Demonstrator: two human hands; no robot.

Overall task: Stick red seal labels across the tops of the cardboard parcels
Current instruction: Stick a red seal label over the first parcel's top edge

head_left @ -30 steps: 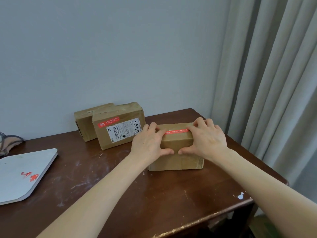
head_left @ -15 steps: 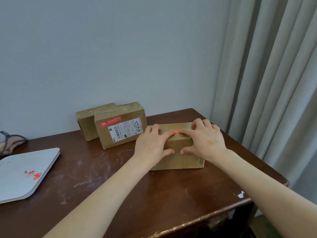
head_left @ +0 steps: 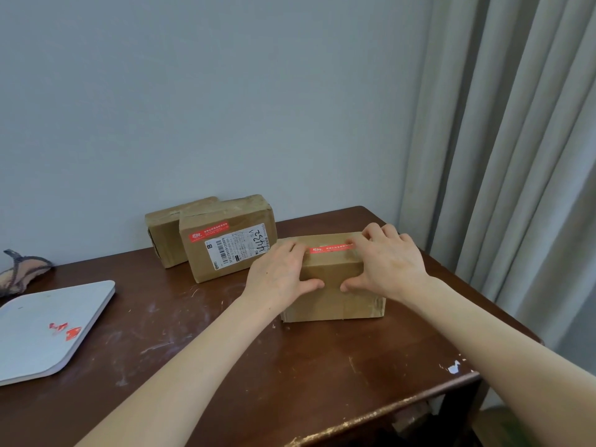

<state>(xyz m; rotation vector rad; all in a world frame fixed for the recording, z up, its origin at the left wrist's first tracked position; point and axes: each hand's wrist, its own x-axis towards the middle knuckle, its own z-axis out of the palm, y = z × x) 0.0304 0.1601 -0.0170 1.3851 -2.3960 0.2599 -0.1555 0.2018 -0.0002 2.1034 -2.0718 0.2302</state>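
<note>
Half a second ago both sets of fingers nearly met over the red seal label (head_left: 330,248). Now the left hand (head_left: 277,275) and right hand (head_left: 390,266) sit apart, and the strip shows bare between them, so it is probably smoothed down and almost stuck. The fingers lie flat, pressing the top of the parcel (head_left: 332,298) and clamping nothing, thumbs on its near face. The label's long axis runs from one hand's fingers to the other's.
</note>
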